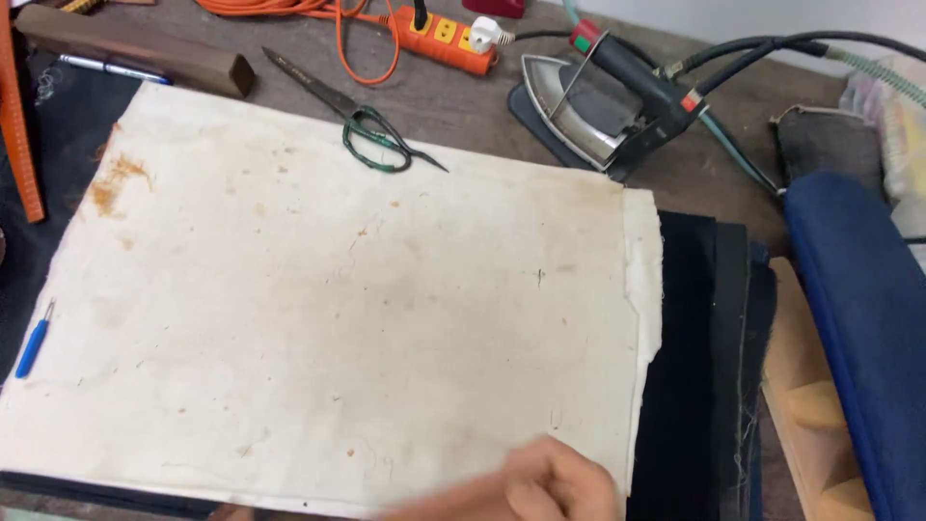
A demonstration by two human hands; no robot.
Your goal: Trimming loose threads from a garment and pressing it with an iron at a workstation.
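Observation:
A large stained white cloth lies flat over the work surface and covers most of the view. At the bottom edge my left hand rests on the cloth's near right corner; it is blurred, with fingers curled and nothing visible in them. My right hand is out of view. Layers of black fabric stick out from under the cloth's right side.
A steam iron rests on its pad at the back right, hoses trailing right. Green-handled scissors, an orange power strip, a wooden block, a blue seam ripper and a blue padded form surround the cloth.

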